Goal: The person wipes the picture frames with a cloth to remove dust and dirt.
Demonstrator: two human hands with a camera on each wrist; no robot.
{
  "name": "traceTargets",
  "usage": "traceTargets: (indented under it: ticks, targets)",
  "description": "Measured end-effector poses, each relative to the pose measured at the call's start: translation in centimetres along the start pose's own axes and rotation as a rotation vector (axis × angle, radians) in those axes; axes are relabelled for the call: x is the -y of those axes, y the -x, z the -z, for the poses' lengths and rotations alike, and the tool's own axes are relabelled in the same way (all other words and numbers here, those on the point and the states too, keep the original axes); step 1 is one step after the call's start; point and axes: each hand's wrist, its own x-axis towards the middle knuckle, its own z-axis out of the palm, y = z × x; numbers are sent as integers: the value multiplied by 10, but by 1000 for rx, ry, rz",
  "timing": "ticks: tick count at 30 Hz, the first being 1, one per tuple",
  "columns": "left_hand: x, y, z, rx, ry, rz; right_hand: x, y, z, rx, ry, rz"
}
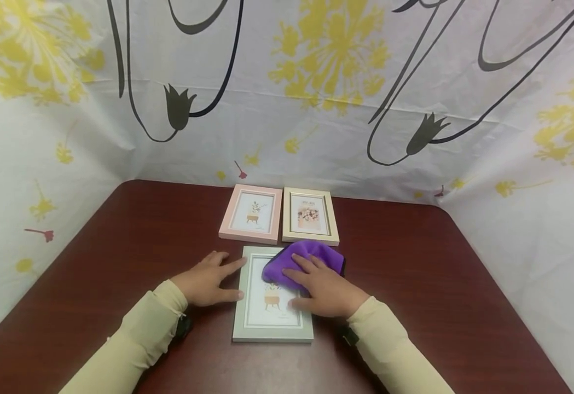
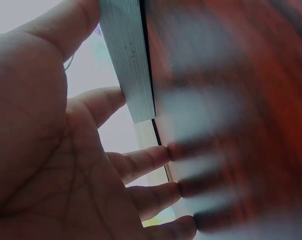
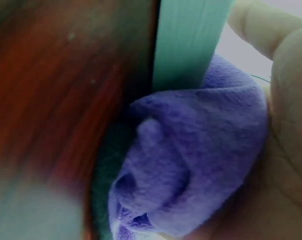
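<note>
head view: left hand [image 1: 207,282], fingers extended, touches green frame [image 1: 267,314]; flat right hand [image 1: 328,290] presses purple cloth [image 1: 311,249], apparently wiping, its lower half likely calling next.

Green frame [image 1: 262,316] partly hidden under purple cloth [image 1: 329,257], sleeves [image 1: 134,339] cropped

Bright, soft head view — wrist views dimmer, tabletop [image 2: 230,125] blurry under pale glare
</note>
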Motion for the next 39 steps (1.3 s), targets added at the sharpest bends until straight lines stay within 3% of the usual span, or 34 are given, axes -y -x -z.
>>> traceTargets:
  ticks: [3, 7, 13, 18, 24, 33, 39]
  targets:
    - [-3, 1, 2, 0, 3, 7, 1, -2, 0, 13, -32, -1]
    - [-7, 2, 4, 8, 4, 15, 6, 4, 0, -22, -48, 65]
    - [-13, 1, 3, 18, -8, 36, 16, 35, -8, -104, -29, 192]
    - [-16, -1, 2, 27, -20, 57, 23, 50, -13, -147, -36, 207]
    - [-14, 4, 4, 31, 1, 86, 12, 29, -13, -161, -1, 173]
    - [-14, 4, 3, 4, 3, 92, -2, -5, -2, -118, 32, 49]
    - [-16, 3, 3, -22, 21, 96, 4, -7, 3, -129, 38, 83]
